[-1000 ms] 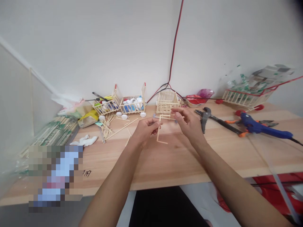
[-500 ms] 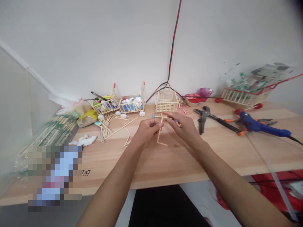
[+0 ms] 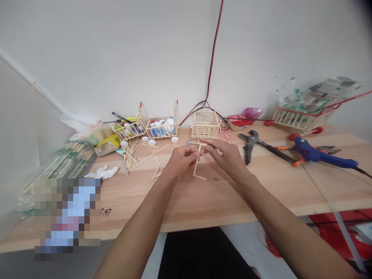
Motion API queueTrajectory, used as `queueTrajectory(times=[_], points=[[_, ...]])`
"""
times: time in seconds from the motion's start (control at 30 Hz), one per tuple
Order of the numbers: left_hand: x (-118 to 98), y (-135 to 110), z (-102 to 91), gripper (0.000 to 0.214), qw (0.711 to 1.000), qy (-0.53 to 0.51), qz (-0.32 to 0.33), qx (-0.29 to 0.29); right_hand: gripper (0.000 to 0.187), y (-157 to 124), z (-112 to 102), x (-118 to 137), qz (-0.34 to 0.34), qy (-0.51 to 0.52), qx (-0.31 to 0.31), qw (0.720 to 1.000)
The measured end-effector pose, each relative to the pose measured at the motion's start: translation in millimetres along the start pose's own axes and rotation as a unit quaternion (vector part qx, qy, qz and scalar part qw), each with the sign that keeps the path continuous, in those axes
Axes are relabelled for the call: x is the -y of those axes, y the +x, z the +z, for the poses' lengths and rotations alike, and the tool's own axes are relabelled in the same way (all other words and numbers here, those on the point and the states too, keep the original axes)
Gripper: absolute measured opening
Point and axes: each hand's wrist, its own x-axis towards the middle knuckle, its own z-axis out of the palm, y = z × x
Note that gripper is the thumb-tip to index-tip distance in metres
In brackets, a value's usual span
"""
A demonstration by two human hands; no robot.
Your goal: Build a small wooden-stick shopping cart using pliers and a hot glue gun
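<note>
The left hand [image 3: 186,157], in the middle of the frame, has its grip closed: thumb and fingers pinch the upright of an angular pale wooden stick frame [image 3: 195,166]. The piece is held above the light wood-grained worktop [image 3: 250,201], its lower arm pointing right below the fingers.

The right hand [image 3: 222,151], just right of centre, is bent over the upper end of the stick frame, its thumb and forefinger close to the left thumb. Its fingers hide that corner, so I cannot tell whether its grip is clasping wood or only resting near it. Behind them runs a thin pale stick with a bluish end [image 3: 194,143]; contact with the stick frame cannot be made out.

The step in hand looks like adjusting or steadying the upper corner. The next move, I judge, calls for a firm left pinch on the upright while the right fingertips set the angle with light pressure, as such thin sticks could twist or come apart. The blue plastic glue gun [image 3: 334,160] lies at the right of the frame, well apart from both hands.
</note>
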Motion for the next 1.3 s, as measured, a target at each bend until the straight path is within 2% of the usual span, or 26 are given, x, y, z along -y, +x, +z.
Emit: queueTrajectory(times=[0.33,0.67,1.3], points=[[0.0,0.0,-1.6,0.031,1.0,-0.001,-0.012,0.006,0.03,0.3,-0.8,3.4,-0.01,0.013,0.001,1.0],[2.9,1.2,-3.3,0.033,1.0,0.004,-0.017,0.015,0.027,-1.2,1.9,-6.0,-0.032,0.025,-0.007,0.999],[2.6,1.1,-3.1,0.03,1.0,0.011,-0.024,0.011,0.028,-0.5,0.3,-6.6,-0.035,0.028,0.001,0.999]])
